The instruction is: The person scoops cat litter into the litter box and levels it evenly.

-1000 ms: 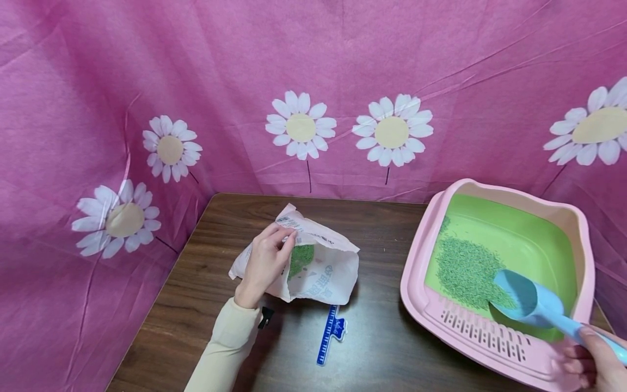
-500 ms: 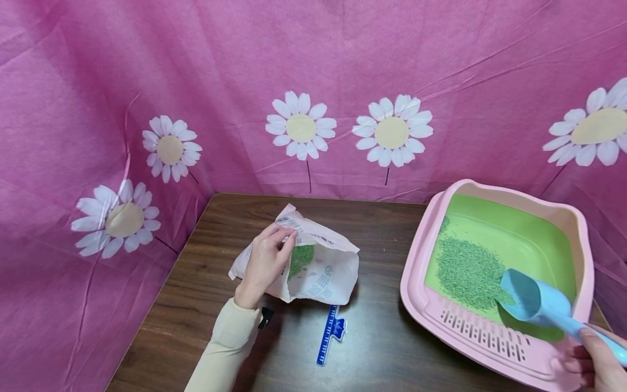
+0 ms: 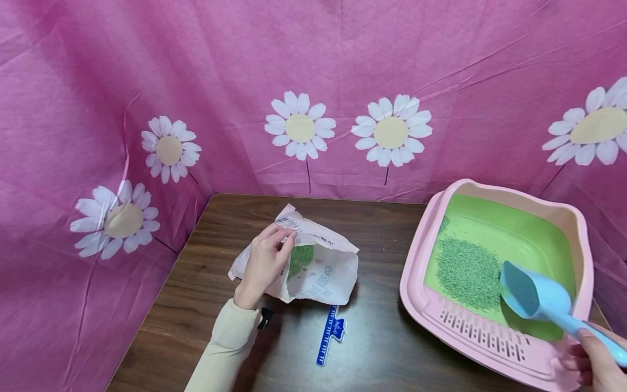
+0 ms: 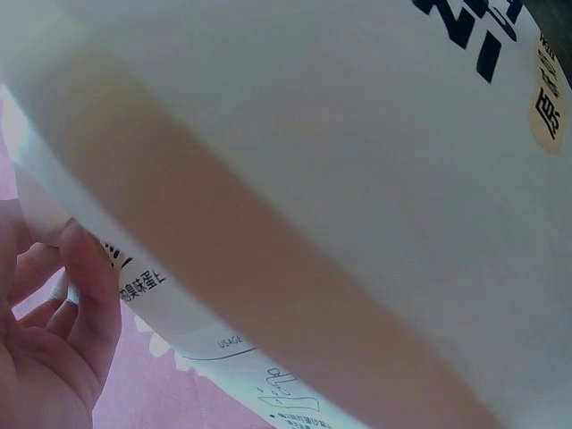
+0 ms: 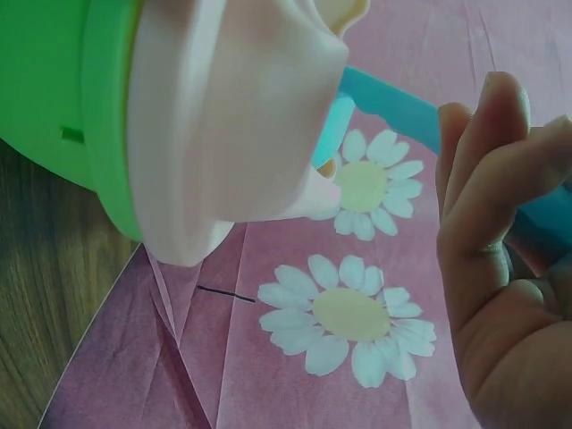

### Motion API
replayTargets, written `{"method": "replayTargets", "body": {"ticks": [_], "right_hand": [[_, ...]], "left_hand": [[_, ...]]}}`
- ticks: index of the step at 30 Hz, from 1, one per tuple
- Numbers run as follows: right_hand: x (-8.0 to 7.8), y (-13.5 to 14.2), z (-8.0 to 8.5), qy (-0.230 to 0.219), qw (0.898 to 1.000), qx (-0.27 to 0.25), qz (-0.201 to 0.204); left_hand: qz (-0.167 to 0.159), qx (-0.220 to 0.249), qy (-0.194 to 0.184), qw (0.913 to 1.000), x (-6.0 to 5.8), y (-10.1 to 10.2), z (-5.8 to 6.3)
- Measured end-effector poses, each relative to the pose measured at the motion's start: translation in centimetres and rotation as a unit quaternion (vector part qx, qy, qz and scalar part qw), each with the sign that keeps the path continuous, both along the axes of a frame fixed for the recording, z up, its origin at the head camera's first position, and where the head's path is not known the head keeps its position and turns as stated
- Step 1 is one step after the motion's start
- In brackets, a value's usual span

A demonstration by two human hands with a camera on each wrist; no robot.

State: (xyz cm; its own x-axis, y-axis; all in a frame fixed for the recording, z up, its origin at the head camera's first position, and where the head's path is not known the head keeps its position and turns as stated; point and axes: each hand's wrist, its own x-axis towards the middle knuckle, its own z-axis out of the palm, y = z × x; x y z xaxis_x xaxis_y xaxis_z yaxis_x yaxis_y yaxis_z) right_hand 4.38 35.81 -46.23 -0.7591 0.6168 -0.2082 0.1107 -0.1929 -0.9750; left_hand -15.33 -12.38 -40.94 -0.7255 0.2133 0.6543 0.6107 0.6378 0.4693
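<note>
My left hand (image 3: 266, 261) pinches the upper edge of a pale pink paper bag (image 3: 333, 272), holding its mouth apart so green pellets (image 3: 300, 260) show inside. In the left wrist view the printed bag (image 4: 357, 179) fills most of the picture, with the fingers (image 4: 89, 277) at its edge. On the right, my right hand (image 3: 597, 354) grips the handle of a light blue scoop (image 3: 543, 296). The scoop is tilted over a pink litter box (image 3: 416, 261) with a green inside, its mouth beside a heap of green pellets (image 3: 467, 272). The right wrist view shows fingers (image 5: 487, 197) curled round the handle.
A blue ruler-like clip (image 3: 329, 337) lies on the brown wooden table (image 3: 382, 337) in front of the bag. Beside the left sleeve is a small black clip (image 3: 265, 318). A pink cloth (image 3: 343, 49) printed with white daisies hangs behind and at the left.
My right hand has tilted the scoop and drawn it slightly to the right, away from the heap, as the last pellets left its mouth. My left hand and the bag stay in place.
</note>
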Motion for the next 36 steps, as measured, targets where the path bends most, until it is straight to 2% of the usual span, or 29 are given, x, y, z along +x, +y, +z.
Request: {"method": "replayTargets", "body": {"ticks": [4, 6, 9, 11, 15, 16, 19, 23, 26, 30, 36], "right_hand": [[-0.4, 2.0, -2.9, -0.073, 0.995, 0.054, -0.039], [-0.5, 1.4, -2.2, -0.107, 0.99, 0.075, -0.06], [-0.4, -0.6, 0.6, -0.134, 0.985, 0.086, -0.069], [-0.4, -1.0, 1.1, -0.122, 0.987, 0.078, -0.068], [-0.4, 0.3, -1.1, -0.094, 0.99, 0.076, -0.078], [-0.4, 0.3, -1.1, -0.075, 0.992, 0.069, -0.079], [-0.4, -0.6, 0.2, -0.043, 0.995, 0.04, -0.077], [-0.7, -2.2, 2.3, -0.046, 0.994, 0.022, -0.098], [-0.7, -2.5, 2.2, -0.022, 0.992, 0.021, -0.119], [-0.7, -2.2, 1.5, 0.024, 0.992, 0.008, -0.124], [-0.9, -2.7, 2.5, 0.02, 0.99, -0.014, -0.136]], "left_hand": [[0.001, -0.003, 0.0, 1.0, 0.0, 0.0, 0.0], [0.002, -0.004, -0.002, 1.0, 0.1, -0.1, 0.0], [0.003, -0.005, -0.003, 1.0, 0.1, -0.1, 0.0], [0.003, -0.005, -0.003, 1.0, 0.1, -0.1, 0.0], [0.002, -0.003, 0.002, 1.0, 0.1, -0.1, -0.1], [0.002, -0.003, 0.003, 1.0, 0.1, -0.1, 0.0], [0.002, -0.001, 0.003, 1.0, 0.1, -0.1, -0.1], [0.002, -0.002, 0.0, 1.0, 0.1, -0.2, 0.0], [0.0, -0.004, 0.0, 1.0, 0.1, -0.2, 0.0], [-0.001, -0.003, 0.005, 1.0, 0.1, -0.2, -0.1], [-0.002, -0.003, 0.005, 1.0, 0.1, -0.2, 0.0]]}}
